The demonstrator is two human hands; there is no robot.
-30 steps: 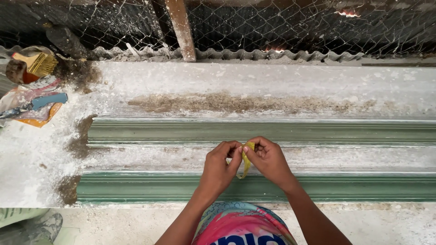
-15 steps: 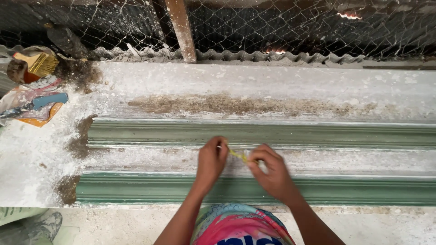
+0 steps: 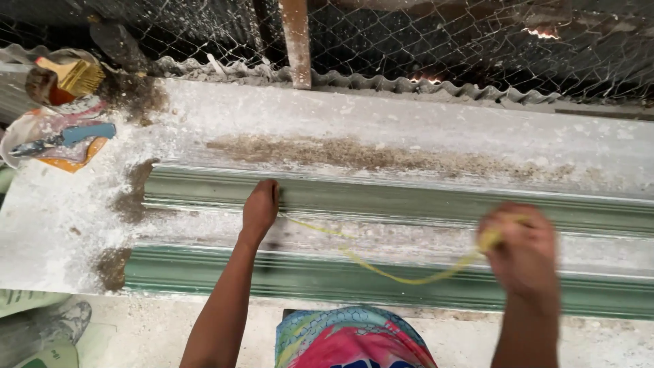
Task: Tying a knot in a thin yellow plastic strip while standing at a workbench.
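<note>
Left hand (image 3: 261,208) grip pins yellow cord (image 3: 381,267) on green mould (image 3: 409,204); right hand (image 3: 521,249) clenches it.

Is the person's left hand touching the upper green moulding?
Touching. In the head view the left hand presses its fingertips on the front edge of the upper green moulding, pinning one end of the yellow string there, with no gap visible.

Across the middle of the frame, the dusty white slab (image 3: 409,129) is lying open, giving a hand plenty of room to sweep. Two green moulding strips (image 3: 422,204) are running left to right as low ridges, and the yellow string (image 3: 395,272) is sagging between the left hand (image 3: 260,208) and the right hand (image 3: 521,249), barring the centre channel. Upper left, a paintbrush (image 3: 71,75) and scraper (image 3: 65,136) are crowding the corner. Wire mesh (image 3: 443,41) is closing off the whole top edge.
</note>
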